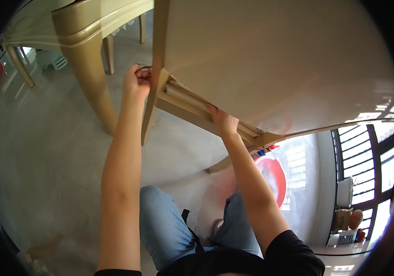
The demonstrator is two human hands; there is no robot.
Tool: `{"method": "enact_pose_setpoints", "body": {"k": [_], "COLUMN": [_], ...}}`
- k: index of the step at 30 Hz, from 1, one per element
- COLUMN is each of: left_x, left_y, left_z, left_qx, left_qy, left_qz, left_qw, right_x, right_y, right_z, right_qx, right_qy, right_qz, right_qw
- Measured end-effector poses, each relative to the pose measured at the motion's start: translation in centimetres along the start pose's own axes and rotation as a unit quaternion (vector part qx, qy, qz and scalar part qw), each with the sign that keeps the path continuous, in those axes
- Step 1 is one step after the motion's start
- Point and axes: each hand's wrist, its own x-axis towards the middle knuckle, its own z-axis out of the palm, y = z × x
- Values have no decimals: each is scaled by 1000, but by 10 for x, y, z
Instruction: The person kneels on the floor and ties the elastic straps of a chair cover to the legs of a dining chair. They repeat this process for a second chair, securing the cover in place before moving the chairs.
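Note:
A cream wooden chair (197, 120) stands before me, its broad pale back panel (269, 62) filling the upper right. At the chair's left post is my left hand (138, 81), its fingers curled around the thin end of a dark cord or tie. My right hand (224, 120) reaches in at the gap between the panel and the lower rail; its fingertips are partly hidden by the panel, so what they grip cannot be told. A rolled or padded pale edge (188, 100) runs along that gap.
A cream table with a thick curved leg (83, 69) stands at the upper left. Right of my knees, a pink basin (278, 179) rests on the grey tiled floor (66, 155). Barred windows (357, 151) and a sill with several items are at the far right.

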Motion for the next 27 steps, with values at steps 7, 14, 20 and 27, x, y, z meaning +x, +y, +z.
{"method": "enact_pose_setpoints", "body": {"k": [7,14,20,27], "left_x": [16,-1,-17,-20], "left_y": [-24,0,17,28], "left_z": [-25,-35,-23,-8], "left_qx": [-186,-22,644,804], "left_qy": [14,-28,-116,-186], "left_qz": [49,10,226,301], "left_qw": [981,999,721,478], "right_x": [6,0,2,1], "right_y": [15,14,9,5], "right_z": [34,33,38,34], "right_qx": [-20,-29,-8,-9], "right_qy": [130,101,150,155], "right_qz": [-55,-104,-78,-86], "right_qw": [990,989,986,984]}}
